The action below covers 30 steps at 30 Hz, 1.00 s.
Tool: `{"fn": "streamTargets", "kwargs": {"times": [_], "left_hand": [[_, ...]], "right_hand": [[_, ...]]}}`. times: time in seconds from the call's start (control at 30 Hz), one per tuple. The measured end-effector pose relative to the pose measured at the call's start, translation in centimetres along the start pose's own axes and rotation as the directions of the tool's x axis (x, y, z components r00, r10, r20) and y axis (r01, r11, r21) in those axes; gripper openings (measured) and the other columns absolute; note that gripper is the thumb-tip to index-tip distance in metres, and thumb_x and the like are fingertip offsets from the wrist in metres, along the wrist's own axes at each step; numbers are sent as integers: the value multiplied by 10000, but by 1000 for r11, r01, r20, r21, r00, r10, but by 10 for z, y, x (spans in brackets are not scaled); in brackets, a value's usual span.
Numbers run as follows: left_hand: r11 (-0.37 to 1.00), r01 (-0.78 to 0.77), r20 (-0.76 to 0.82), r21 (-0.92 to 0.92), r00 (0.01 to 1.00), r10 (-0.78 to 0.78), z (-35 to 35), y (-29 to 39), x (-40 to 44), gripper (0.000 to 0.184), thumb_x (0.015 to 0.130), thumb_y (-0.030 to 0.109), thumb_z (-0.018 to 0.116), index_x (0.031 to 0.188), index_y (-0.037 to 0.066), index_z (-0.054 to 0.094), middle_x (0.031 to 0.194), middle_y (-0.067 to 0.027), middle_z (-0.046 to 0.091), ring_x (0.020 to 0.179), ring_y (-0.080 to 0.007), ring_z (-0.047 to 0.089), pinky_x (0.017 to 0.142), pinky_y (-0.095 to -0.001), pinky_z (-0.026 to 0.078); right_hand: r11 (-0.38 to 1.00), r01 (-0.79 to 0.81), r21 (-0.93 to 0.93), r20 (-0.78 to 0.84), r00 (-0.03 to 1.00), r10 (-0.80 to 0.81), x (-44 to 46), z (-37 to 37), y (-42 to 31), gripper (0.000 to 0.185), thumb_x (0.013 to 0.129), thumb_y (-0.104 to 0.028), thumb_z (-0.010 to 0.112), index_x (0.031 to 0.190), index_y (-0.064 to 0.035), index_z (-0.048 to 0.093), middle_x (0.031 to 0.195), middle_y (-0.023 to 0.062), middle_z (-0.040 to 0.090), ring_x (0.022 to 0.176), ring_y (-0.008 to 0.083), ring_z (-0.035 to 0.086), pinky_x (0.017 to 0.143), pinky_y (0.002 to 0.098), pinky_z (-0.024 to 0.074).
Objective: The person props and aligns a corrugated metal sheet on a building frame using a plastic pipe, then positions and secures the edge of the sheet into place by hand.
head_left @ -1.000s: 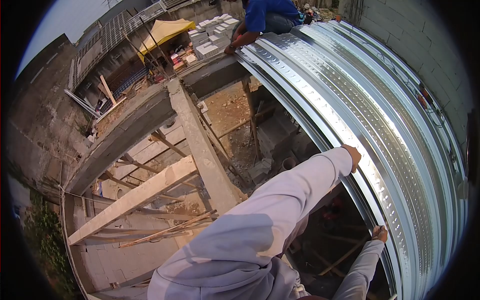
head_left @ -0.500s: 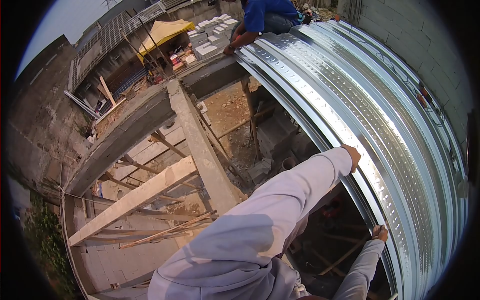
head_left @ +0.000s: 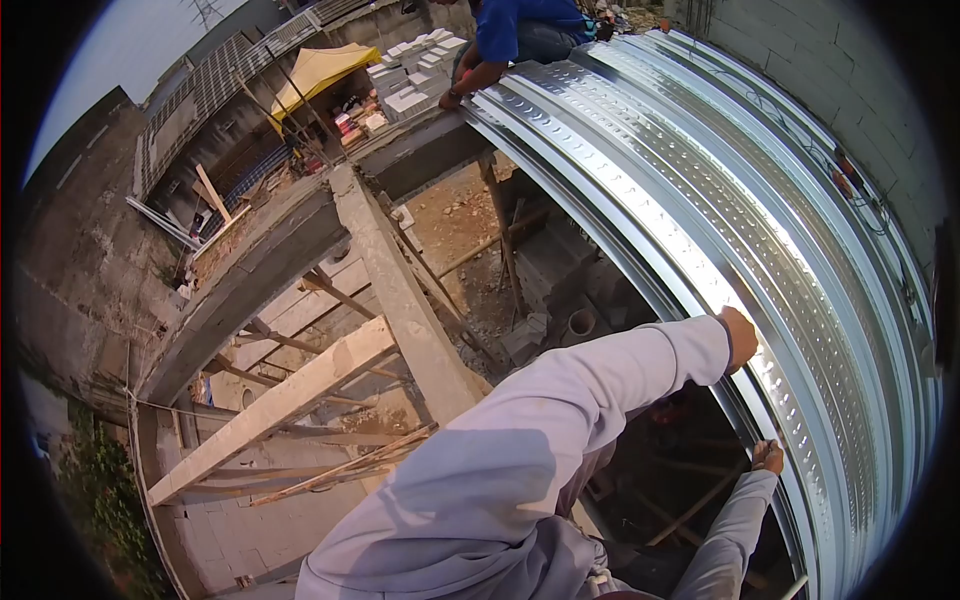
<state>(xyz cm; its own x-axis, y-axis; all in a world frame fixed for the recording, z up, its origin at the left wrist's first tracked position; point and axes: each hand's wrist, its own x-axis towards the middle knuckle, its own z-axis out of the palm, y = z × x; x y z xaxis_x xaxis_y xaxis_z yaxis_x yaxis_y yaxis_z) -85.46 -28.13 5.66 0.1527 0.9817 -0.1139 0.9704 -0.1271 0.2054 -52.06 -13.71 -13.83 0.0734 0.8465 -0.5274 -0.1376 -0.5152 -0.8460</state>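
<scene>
Shiny ribbed metal decking sheets (head_left: 700, 190), dotted with rows of embossed marks, lie side by side and partly overlapped on the right. My left hand (head_left: 738, 340) is closed at a raised rib of the nearest sheet; its fingertips are partly hidden. Lower down, my right hand (head_left: 768, 458) grips the near edge of that same sheet, fingers curled round it. At the far end, a co-worker in a blue shirt (head_left: 505, 30) crouches with a hand (head_left: 452, 99) on the sheet's corner.
Below the sheet edge is a deep dark opening. Concrete beams (head_left: 400, 290) cross the open frame on the left, with wooden props (head_left: 505, 240) underneath. Pale blocks (head_left: 415, 75) are stacked by a yellow canopy (head_left: 325, 75). A cable (head_left: 870, 215) lies near the block wall (head_left: 800, 70).
My left hand has moved right and toward me along the sheet. My right hand stays at the edge, only slightly shifted. The co-worker remains at the far corner.
</scene>
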Motion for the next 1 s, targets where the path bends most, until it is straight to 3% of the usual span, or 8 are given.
{"fn": "streamTargets", "kwargs": {"times": [0.1,0.13,0.27,0.3,0.47,0.57,0.83,1.0], "left_hand": [[991,-131,-44,8,990,132,-16,40,-10,132,598,183,593,695,96,619,718,-56,609,700,-213,592,590,-319,438],[981,-195,-20,2,981,195,-31,54,-22,129,608,180,586,705,101,618,715,-59,608,700,-210,591,603,-327,431],[910,-409,-201,-66,899,390,-48,100,-53,131,657,160,539,743,82,601,686,-60,599,664,-196,580,652,-368,392],[906,-417,-309,80,853,420,-35,113,-55,146,660,159,536,763,80,602,713,-50,599,664,-203,575,648,-384,390],[794,-603,134,73,795,591,-66,162,-83,279,662,240,561,887,85,623,905,-94,590,883,-292,531,779,-552,346],[672,-735,335,91,658,674,-90,187,-87,247,668,225,561,860,85,626,879,-96,594,865,-289,542,805,-536,344],[676,-737,413,-11,612,674,-95,182,-107,223,672,215,559,843,89,627,864,-93,598,859,-280,548,797,-506,360],[696,-716,438,-64,606,664,-104,184,-112,208,675,208,558,832,92,627,854,-91,600,855,-274,551,792,-488,370]], "right_hand": [[1000,-2,-1,-15,1000,2,3,-8,4,177,811,-191,465,816,-15,486,732,88,535,655,186,547,655,280,470],[1000,12,-7,-70,997,-12,8,-9,7,341,814,-228,453,997,59,446,1049,199,478,941,289,504,816,351,420],[997,73,0,68,995,-73,17,-21,14,249,785,-211,498,847,30,507,803,140,551,698,237,548,646,324,472],[993,117,-32,72,991,-115,16,-23,15,227,774,-206,517,782,20,534,718,121,562,609,215,554,588,310,490],[999,37,18,-161,986,-33,-31,9,-6,226,766,-193,539,814,27,516,738,127,560,617,219,569,534,296,499],[1000,3,24,-144,990,0,-2,-5,5,238,764,-181,538,851,39,513,715,120,550,602,215,562,540,301,492],[999,-28,-28,-172,985,23,-22,8,-6,254,782,-163,500,896,64,501,804,138,559,691,242,579,619,311,506],[1000,-5,5,-234,972,6,-40,11,-20,234,783,-167,500,872,49,508,788,145,566,669,234,581,554,285,505]]}}
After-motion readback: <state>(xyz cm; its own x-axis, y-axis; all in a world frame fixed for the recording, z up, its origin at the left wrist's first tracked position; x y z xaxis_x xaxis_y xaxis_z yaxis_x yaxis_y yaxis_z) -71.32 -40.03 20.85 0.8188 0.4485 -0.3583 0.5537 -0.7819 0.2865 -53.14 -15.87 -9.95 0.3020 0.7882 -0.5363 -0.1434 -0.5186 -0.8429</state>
